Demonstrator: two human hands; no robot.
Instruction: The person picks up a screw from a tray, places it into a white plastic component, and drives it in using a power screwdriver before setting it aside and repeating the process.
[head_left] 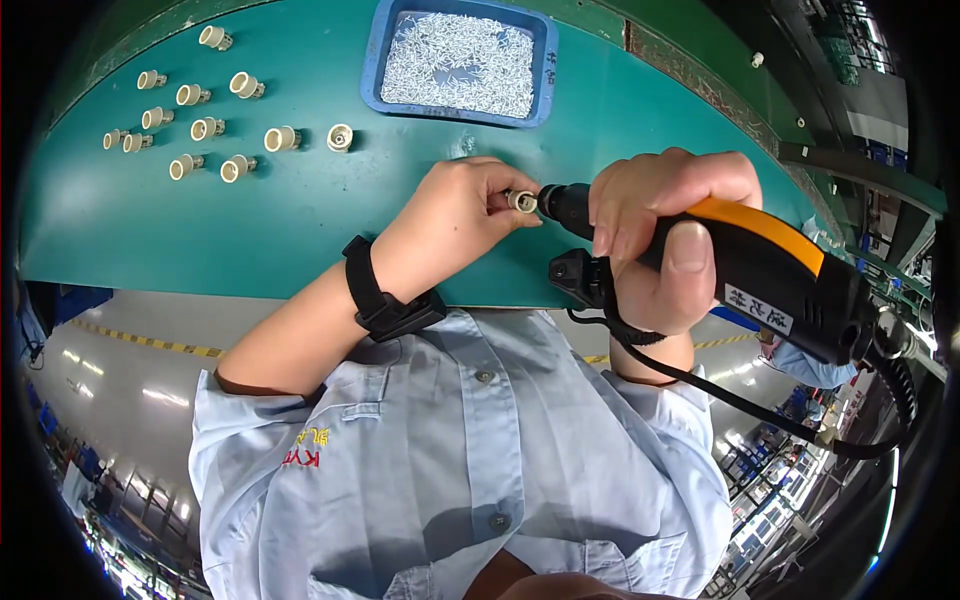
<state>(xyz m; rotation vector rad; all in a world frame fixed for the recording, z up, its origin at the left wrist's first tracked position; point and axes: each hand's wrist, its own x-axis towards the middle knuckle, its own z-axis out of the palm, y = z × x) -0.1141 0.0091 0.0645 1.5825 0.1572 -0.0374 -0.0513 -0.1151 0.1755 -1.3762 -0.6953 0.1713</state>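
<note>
My left hand pinches a small cream lamp socket between thumb and fingers, its round opening turned toward my right hand. Wrapped around a black and orange electric screwdriver is my right hand, with the tool lying nearly level. The screwdriver's dark nose points left at the socket and is very close to it; whether the bit touches cannot be made out. Several similar cream sockets with metal ends lie spread over the left part of the bench. One socket stands with its opening facing up.
A blue tray heaped with small silvery screws sits at the bench's far side. The green bench top ends just before my body. From the screwdriver's rear a black cable curls down on the right. A green metal rail borders the far right.
</note>
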